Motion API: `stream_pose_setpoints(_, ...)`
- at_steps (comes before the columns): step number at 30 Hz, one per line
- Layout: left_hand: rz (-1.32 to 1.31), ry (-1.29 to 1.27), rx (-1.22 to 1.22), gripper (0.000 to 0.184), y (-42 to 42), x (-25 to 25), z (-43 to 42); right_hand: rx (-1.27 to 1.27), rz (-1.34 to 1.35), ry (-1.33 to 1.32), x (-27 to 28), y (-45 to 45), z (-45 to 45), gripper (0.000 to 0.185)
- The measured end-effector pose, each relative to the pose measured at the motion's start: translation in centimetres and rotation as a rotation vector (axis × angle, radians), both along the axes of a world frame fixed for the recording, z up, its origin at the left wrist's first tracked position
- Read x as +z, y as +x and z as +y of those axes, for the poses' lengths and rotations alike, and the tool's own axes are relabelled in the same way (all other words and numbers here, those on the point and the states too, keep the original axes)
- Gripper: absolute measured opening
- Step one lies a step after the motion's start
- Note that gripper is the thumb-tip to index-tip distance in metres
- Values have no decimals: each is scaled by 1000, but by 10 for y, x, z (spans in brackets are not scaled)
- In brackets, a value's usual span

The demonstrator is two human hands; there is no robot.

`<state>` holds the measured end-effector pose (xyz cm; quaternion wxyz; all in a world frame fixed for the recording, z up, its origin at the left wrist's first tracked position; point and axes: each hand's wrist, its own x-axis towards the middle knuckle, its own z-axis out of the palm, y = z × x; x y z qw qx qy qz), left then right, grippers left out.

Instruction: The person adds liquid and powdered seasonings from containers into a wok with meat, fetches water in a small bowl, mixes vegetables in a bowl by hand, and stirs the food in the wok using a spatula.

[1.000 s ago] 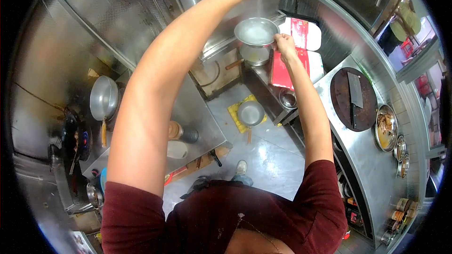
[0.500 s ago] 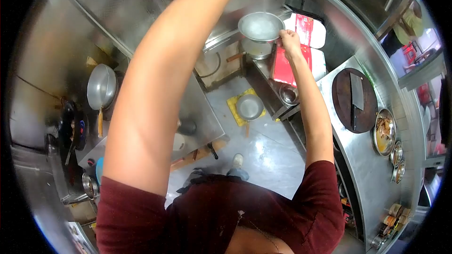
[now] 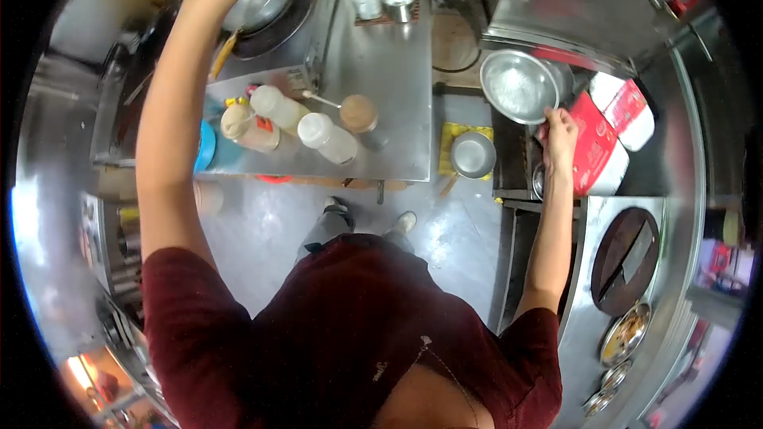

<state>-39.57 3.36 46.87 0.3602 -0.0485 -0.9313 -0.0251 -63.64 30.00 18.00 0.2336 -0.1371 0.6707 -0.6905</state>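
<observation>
My right hand (image 3: 559,133) is closed on the rim of a round metal bowl (image 3: 494,87). The bowl hangs in the air at the upper right, with bright, shiny contents that look like water. Just right of this hand lies a red and white package (image 3: 592,143). Part of another metal vessel (image 3: 563,78) shows behind the bowl. My left arm reaches up and leaves the picture at the top, so that hand is outside the view. Nearest to that arm are a metal wok (image 3: 266,1) with a wooden handle and the stove area.
Several bottles (image 3: 327,139) and a brown-topped container (image 3: 358,114) stand on the steel counter (image 3: 381,56). A pot (image 3: 473,154) sits on a yellow stand (image 3: 455,133). To the right, a cleaver (image 3: 636,258) lies on a round chopping board (image 3: 612,286), near a dish of food (image 3: 625,335).
My view has turned left, bringing the counter with bottles into sight. The running water stream no longer shows. My right hand still holds the bowl, now farther right in view.
</observation>
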Motion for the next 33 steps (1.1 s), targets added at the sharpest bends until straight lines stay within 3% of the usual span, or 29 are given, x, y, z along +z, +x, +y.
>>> stream_pose_setpoints(3, 3, 243, 398, 26, 126, -46, -35, 93, -81, 9, -26, 25, -24, 18)
stream_pose_setpoints(6, 217, 554, 756, 28, 248, -89, -27, 195, -152, 9, -58, 44, -60, 22)
stream_pose_setpoints(10, 353, 675, 1229, 30, 391, -153, 10, 288, -168, -96, -112, 66, -115, 25)
stream_pose_setpoints(14, 393, 807, 1439, 31, 484, -203, 40, 321, -186, -50, -161, 80, -161, 24)
stream_pose_setpoints(20, 384, 958, 1591, 30, 554, -233, 23, 389, -241, -64, -208, 99, -204, 20)
stream_pose_setpoints(21, 366, 993, 1623, 30, 563, -236, 13, 365, -300, -5, -198, 110, -206, 22)
stream_pose_setpoints(25, 312, 1088, 1554, 29, 638, -274, -57, 364, -89, 236, -168, 101, -187, 36)
stream_pose_setpoints(26, 300, 1085, 1528, 28, 658, -282, -80, 266, -93, 315, -102, 138, -186, 38)
stream_pose_setpoints(27, 283, 1090, 1538, 28, 677, -290, -100, 233, 58, 390, -128, 94, -164, 32)
stream_pose_setpoints(28, 268, 1088, 1535, 28, 693, -296, -126, 225, 394, 400, -151, 45, -134, 30)
stream_pose_setpoints(29, 252, 1089, 1525, 27, 705, -303, -157, 167, 154, 437, -76, 87, -130, 25)
stream_pose_setpoints(31, 209, 1069, 1510, 26, 720, -307, -201, 98, 464, 511, -7, 105, -108, 24)
stream_pose_setpoints(33, 217, 1130, 1434, 26, 733, -310, -229, 34, 581, 491, 63, 157, -118, 25)
